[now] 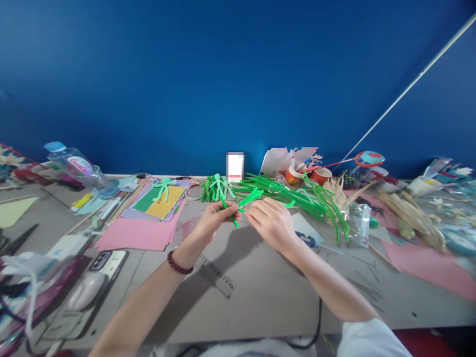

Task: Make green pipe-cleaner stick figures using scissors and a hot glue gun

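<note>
Between my two hands is a small piece made of bright green pipe cleaners (252,197), with several strands fanning up. My left hand (217,218), a beaded bracelet on its wrist, pinches one end between thumb and fingers. My right hand (272,222) is closed on the other side of it, its fingertips partly hidden; a green end pokes out past its knuckles. Just behind stand pipe cleaner figures (217,187) in green, and a loose bundle of long green pipe cleaners (293,196) lies to the right. Another pale green figure (162,188) rests on coloured sheets at left.
A clear ruler (215,276) lies below my hands. Left are pink paper (137,235), a phone (107,263), a mouse (87,291) and a plastic bottle (76,161). Right are red cups (320,175), a small clear tube (365,225) and a blue cutter (307,239). A blue wall rises behind.
</note>
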